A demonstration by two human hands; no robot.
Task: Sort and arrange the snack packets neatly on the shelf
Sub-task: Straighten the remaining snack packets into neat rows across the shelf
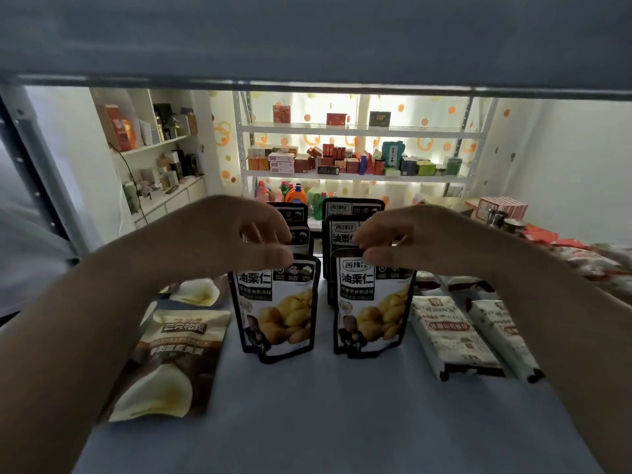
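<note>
Fingers (270, 258) of left hand (239, 234) pinch top edge of front-left chestnut packet (277, 309); fingers (371, 256) of right hand (403, 237) pinch top of front-right chestnut packet (372, 306). Both packets upright on shelf (325, 412), side by side, small gap between. More matching packets (342, 230) stand in 2 rows behind, toward 12 o'clock. Brown packet (171, 364) lies flat at 9 o'clock; 2 white packets (455, 336) lie flat at 3 o'clock.

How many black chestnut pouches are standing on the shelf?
6 visible: two rows of three black plastic chestnut pouches. Left row: front, middle, back. Right row: front, middle, back. Hands cover some, so more may be hidden.
</note>
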